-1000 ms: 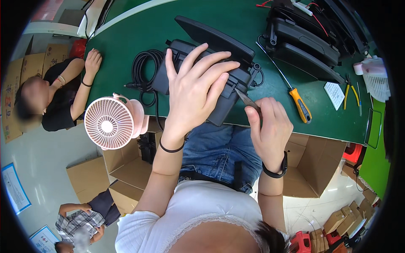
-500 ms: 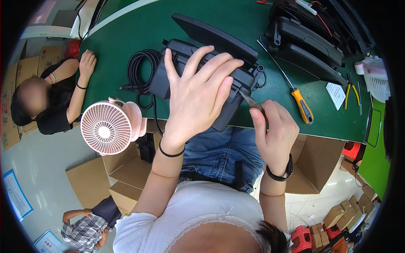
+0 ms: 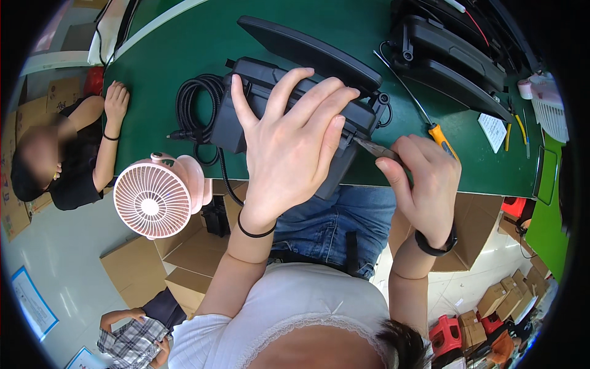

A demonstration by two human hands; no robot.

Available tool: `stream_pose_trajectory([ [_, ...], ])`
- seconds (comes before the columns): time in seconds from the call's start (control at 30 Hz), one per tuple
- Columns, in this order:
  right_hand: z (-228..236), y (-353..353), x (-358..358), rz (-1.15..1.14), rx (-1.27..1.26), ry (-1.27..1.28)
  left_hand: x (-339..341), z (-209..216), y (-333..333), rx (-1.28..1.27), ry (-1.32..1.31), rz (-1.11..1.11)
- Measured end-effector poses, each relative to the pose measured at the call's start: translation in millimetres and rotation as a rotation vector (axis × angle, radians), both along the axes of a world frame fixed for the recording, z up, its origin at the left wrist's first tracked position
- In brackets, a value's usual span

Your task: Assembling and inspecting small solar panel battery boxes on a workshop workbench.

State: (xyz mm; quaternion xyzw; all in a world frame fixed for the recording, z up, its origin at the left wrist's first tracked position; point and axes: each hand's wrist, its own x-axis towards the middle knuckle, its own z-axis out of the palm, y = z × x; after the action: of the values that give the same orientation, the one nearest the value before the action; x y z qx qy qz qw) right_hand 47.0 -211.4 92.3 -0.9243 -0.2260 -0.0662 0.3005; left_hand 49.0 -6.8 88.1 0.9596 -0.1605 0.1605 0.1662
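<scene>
A black plastic case [image 3: 227, 126] sits at the front edge of the green table, with a flat black panel [image 3: 307, 52] standing tilted along its far side. My left hand [image 3: 292, 135] lies spread across the top of the case, fingers apart, pressing on it. In my right hand [image 3: 427, 181] is a pair of pointed metal tweezers [image 3: 375, 149], pinched between thumb and fingers. Their tip meets the case's right side near a small latch-like part. My left hand covers much of the case. A coiled black cable [image 3: 200, 104] lies against its left end.
A yellow-handled screwdriver [image 3: 440, 140] lies just beyond my right hand. More black cases [image 3: 455, 58] stand at the far right, near a white card [image 3: 493, 132] and yellow-handled tools [image 3: 521, 129]. A pink fan [image 3: 153, 200] is at the left edge, where another person's arm [image 3: 110, 135] rests.
My right hand has shifted to the right and turned, the tweezers now lying flatter with their tip still at the case. My left hand stays spread on the case. The view has shifted slightly.
</scene>
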Motion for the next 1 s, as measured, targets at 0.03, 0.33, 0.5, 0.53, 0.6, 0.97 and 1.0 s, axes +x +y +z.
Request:
stream_pose_trajectory([
  [0.03,0.8,-2.1,3.1,0.026,-0.022,-0.028,0.2,0.5,-0.6,0.000,-0.001,0.002],
  [0.33,14.9,-9.0,18.8,0.136,-0.164,-0.135,2.5,-0.7,-0.3,-0.005,-0.022,-0.005],
  [0.5,19.0,-3.6,13.6,0.100,-0.198,-0.150,2.7,-3.7,1.4,0.029,-0.070,-0.021],
  [0.53,17.7,-4.0,12.7,0.091,-0.195,-0.161,4.7,-4.1,1.6,0.011,-0.074,-0.022],
  [0.6,11.3,-5.1,9.3,0.076,-0.131,-0.114,4.2,-6.0,0.9,-0.016,-0.080,-0.016],
  [0.97,-18.2,-20.5,-22.2,-0.211,0.327,0.169,-1.5,-10.6,6.0,-0.320,-0.282,0.097],
  [1.0,-23.4,-21.6,-26.0,-0.227,0.478,0.270,-11.8,-8.6,7.5,-0.261,-0.312,0.153],
])
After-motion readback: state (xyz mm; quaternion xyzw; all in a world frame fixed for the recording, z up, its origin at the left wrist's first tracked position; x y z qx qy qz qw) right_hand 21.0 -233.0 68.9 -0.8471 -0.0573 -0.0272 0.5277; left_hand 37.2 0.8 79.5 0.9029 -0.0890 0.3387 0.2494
